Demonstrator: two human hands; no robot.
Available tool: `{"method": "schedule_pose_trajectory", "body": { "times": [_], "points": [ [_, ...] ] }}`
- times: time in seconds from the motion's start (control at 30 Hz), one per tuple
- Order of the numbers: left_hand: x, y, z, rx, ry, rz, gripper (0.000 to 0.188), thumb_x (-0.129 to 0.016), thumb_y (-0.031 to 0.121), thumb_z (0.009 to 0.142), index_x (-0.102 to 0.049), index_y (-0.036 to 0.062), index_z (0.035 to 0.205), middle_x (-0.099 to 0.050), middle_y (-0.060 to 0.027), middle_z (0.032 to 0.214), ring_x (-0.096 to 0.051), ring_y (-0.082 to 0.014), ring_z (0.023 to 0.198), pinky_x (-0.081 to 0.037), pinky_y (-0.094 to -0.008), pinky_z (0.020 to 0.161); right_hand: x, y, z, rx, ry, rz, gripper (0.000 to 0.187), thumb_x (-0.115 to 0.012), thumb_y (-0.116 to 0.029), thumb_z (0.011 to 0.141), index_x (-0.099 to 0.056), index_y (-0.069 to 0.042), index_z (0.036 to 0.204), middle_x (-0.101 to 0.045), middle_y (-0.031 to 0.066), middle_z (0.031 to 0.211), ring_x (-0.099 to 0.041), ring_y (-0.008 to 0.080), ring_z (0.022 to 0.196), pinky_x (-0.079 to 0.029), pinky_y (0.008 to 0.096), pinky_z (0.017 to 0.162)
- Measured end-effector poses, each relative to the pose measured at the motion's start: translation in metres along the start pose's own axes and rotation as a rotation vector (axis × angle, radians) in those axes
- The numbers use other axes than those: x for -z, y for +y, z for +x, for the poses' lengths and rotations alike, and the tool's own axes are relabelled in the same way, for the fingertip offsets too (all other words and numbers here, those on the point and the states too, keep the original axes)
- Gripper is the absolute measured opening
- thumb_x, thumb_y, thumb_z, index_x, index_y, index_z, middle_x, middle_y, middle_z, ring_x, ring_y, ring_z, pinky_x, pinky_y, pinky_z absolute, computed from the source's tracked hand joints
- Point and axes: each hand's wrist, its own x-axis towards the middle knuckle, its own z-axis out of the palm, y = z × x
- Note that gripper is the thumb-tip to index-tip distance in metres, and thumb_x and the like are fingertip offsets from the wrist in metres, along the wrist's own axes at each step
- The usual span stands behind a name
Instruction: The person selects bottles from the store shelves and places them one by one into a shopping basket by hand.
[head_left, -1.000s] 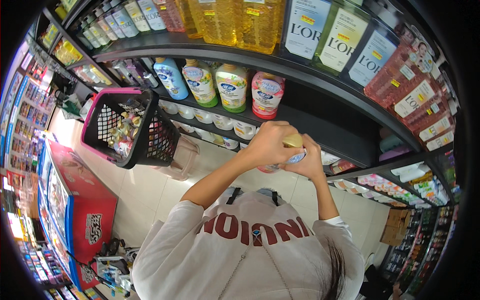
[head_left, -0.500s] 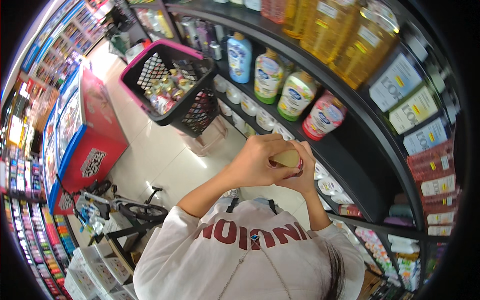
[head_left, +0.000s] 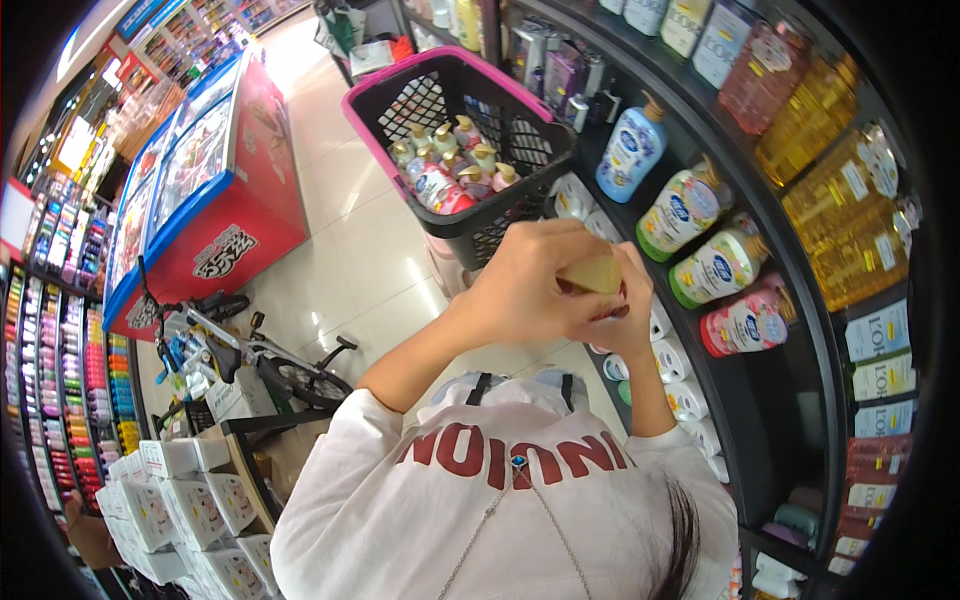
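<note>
My left hand (head_left: 535, 275) wraps round a pump bottle (head_left: 592, 274), mostly hidden, of which a beige top and a red patch below it show. On its other side my right hand (head_left: 634, 310) is closed round the same bottle. Both hands are raised in front of my chest and slightly blurred. Just beyond them stands a black basket (head_left: 500, 222) with a pink rim, holding several pump bottles (head_left: 450, 165) with gold-coloured heads. On the shelf to the right are a blue bottle (head_left: 631, 153) and several flowered pump bottles (head_left: 718, 270).
The basket rests on a pale stool (head_left: 447, 268). A dark shelf unit (head_left: 790, 400) with bottles curves along my right. At left stand a red and blue chest freezer (head_left: 235, 210), a bicycle (head_left: 270, 360) and stacked white packs (head_left: 185, 515). Another person's hand (head_left: 90, 535) shows at the lower left.
The whole view has shifted, so the basket and shelf bottles now lie farther right in it. Both hands still hold the bottle in front of my chest.
</note>
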Motion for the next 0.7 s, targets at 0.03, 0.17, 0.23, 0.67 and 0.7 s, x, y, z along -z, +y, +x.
{"method": "schedule_pose_trajectory", "body": {
  "times": [0.03, 0.17, 0.23, 0.67, 0.7],
  "points": [
    [0.009, -0.004, 0.004, -0.011, 0.019, 0.037, 0.033, -0.077, 0.013, 0.059, -0.066, 0.0012, 0.088, -0.058, -0.0088, 0.069, -0.057, -0.0215, 0.061, -0.044, -0.0291, 0.054, -0.004, 0.001, 0.011, -0.003, -0.024, 0.029, 0.074, -0.084, -0.016, 0.041, -0.056, -0.001, 0.108, -0.055, 0.01, 0.089, -0.056, 0.0233, 0.081, -0.045, 0.0307, 0.071],
    [0.038, -0.018, 0.021, -0.067, 0.122, 0.12, 0.034, -0.079, 0.015, 0.057, -0.066, 0.0006, 0.085, -0.061, -0.0099, 0.07, -0.06, -0.0218, 0.064, -0.046, -0.0288, 0.057, -0.021, 0.001, 0.057, 0.109, -0.039, -0.017, 0.075, -0.085, -0.017, 0.043, -0.056, -0.001, 0.11, -0.055, 0.01, 0.088, -0.057, 0.0225, 0.078, -0.046, 0.0309, 0.069],
    [0.052, -0.025, 0.034, -0.075, 0.128, 0.164, 0.033, -0.079, 0.014, 0.058, -0.066, -0.0001, 0.085, -0.061, -0.0095, 0.071, -0.06, -0.0197, 0.064, -0.046, -0.0279, 0.058, -0.029, 0.005, 0.083, 0.166, -0.023, -0.006, 0.074, -0.086, -0.02, 0.044, -0.056, -0.002, 0.109, -0.055, 0.0105, 0.087, -0.057, 0.0226, 0.076, -0.047, 0.0309, 0.068],
    [0.091, -0.173, 0.107, 0.249, 0.278, 0.226, 0.033, -0.078, 0.012, 0.063, -0.065, -0.0019, 0.089, -0.064, -0.0082, 0.079, -0.061, -0.0123, 0.072, -0.05, -0.0259, 0.067, -0.097, 0.135, 0.225, 0.24, -0.133, -0.042, 0.076, -0.087, -0.027, 0.043, -0.058, -0.001, 0.108, -0.058, 0.0107, 0.09, -0.059, 0.0256, 0.082, -0.048, 0.034, 0.073],
    [0.093, -0.187, 0.109, 0.296, 0.269, 0.233, 0.032, -0.078, 0.013, 0.063, -0.065, -0.0017, 0.089, -0.064, -0.0083, 0.078, -0.061, -0.0124, 0.072, -0.05, -0.0259, 0.067, -0.105, 0.15, 0.231, 0.23, -0.162, -0.044, 0.077, -0.087, -0.028, 0.043, -0.058, -0.001, 0.109, -0.058, 0.0107, 0.089, -0.059, 0.0259, 0.081, -0.048, 0.0345, 0.073]
  ]
}}
